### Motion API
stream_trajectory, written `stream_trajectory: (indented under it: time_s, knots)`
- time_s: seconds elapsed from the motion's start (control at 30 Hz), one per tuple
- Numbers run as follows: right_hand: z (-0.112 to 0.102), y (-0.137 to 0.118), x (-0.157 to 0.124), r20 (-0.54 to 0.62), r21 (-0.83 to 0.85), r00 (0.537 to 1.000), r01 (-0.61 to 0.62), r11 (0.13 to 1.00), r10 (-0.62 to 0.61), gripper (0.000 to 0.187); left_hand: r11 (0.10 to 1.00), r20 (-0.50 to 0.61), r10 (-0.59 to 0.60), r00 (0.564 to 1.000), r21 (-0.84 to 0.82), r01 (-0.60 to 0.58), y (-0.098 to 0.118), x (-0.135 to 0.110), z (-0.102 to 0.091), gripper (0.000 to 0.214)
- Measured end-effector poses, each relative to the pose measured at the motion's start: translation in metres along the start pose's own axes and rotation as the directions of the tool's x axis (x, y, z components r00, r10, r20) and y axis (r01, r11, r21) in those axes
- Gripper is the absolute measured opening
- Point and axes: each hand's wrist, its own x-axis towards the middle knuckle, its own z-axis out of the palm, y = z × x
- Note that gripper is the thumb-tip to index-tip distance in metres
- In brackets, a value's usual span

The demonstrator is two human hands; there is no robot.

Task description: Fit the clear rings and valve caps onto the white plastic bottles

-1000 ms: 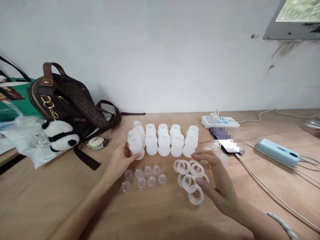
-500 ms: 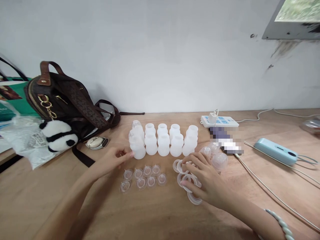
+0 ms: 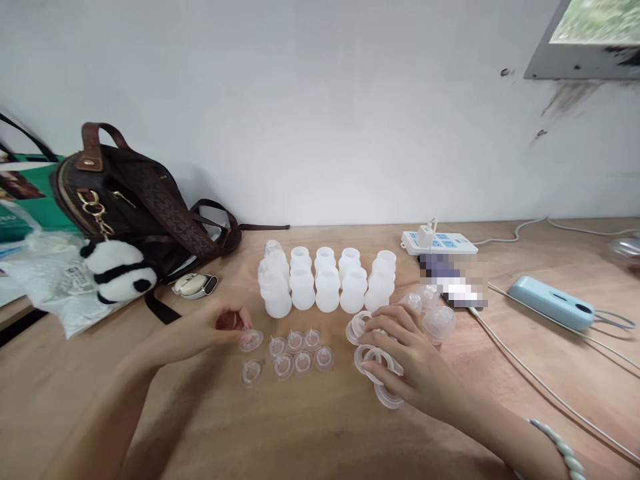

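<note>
Several small white plastic bottles (image 3: 327,288) stand in two rows at the middle of the wooden table (image 3: 310,427). In front of them lie several clear teats (image 3: 295,360) and a pile of white rings (image 3: 373,363). My left hand (image 3: 213,330) pinches one clear teat (image 3: 250,340) at the left end of that group. My right hand (image 3: 410,360) rests on the ring pile with its fingers curled over the rings. Clear domed caps (image 3: 435,320) lie just right of the hand.
A brown bag (image 3: 135,200) with a panda toy (image 3: 117,270) sits at the left beside a plastic packet (image 3: 47,280). A power strip (image 3: 440,243), a phone (image 3: 453,283), cables and a light blue device (image 3: 553,303) lie at the right.
My left hand drew back from the front-left bottle and took hold of a clear teat. My right hand moved left and down onto the ring pile.
</note>
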Motion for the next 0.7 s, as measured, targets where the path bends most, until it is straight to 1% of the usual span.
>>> stream_trajectory:
  time_s: [0.03,0.1,0.13,0.17,0.23,0.3,0.33,0.4,0.47,0.57,0.63,0.7]
  knots:
    - [0.000,-0.001,0.000,-0.041,-0.002,0.999,0.011,1.000,-0.011,0.009,1.000,0.030,0.029,0.999,-0.007,-0.029,0.002,-0.001,-0.002,0.016]
    - [-0.001,-0.001,0.000,-0.126,-0.006,0.991,0.034,0.999,-0.034,0.016,0.991,0.066,0.102,0.993,-0.095,-0.095,0.012,-0.002,-0.003,0.013]
    - [-0.001,-0.002,0.000,-0.167,-0.005,0.985,0.043,0.999,-0.043,0.019,0.976,0.033,0.136,0.990,-0.178,-0.128,0.018,-0.003,0.000,0.013]
    - [-0.001,-0.002,0.000,-0.202,-0.002,0.978,0.053,0.999,-0.052,0.023,0.954,0.027,0.152,0.988,-0.266,-0.139,0.026,-0.004,0.005,0.013]
    - [-0.001,-0.002,0.000,-0.266,0.012,0.961,0.079,0.997,-0.073,0.031,0.899,0.104,0.158,0.982,-0.426,-0.100,0.041,-0.007,0.023,0.014]
    - [-0.002,-0.002,0.000,-0.307,0.032,0.948,0.103,0.994,-0.088,0.035,0.855,0.211,0.155,0.965,-0.518,-0.025,0.055,-0.009,0.046,0.016]
    - [-0.002,-0.002,0.000,-0.317,0.041,0.944,0.115,0.992,-0.097,0.036,0.831,0.237,0.159,0.959,-0.556,0.000,0.060,-0.009,0.058,0.018]
    - [-0.004,-0.004,0.000,-0.326,0.037,0.938,0.135,0.990,-0.115,0.036,0.779,0.247,0.157,0.956,-0.627,0.034,0.065,-0.009,0.082,0.025]
    - [-0.005,-0.005,-0.001,-0.341,0.018,0.931,0.147,0.989,-0.133,0.035,0.743,0.265,0.133,0.955,-0.664,0.081,0.066,-0.005,0.102,0.033]
    - [-0.008,-0.008,-0.002,-0.392,0.028,0.909,0.163,0.986,-0.139,0.030,0.700,0.247,0.103,0.963,-0.706,0.107,0.066,0.003,0.123,0.040]
    - [-0.010,-0.009,-0.002,-0.423,0.050,0.894,0.188,0.981,-0.150,0.029,0.708,0.230,0.087,0.969,-0.699,0.102,0.067,0.007,0.132,0.041]
    - [-0.011,-0.011,-0.002,-0.430,0.059,0.886,0.221,0.974,-0.175,0.031,0.739,0.222,0.086,0.971,-0.668,0.087,0.070,0.009,0.139,0.039]
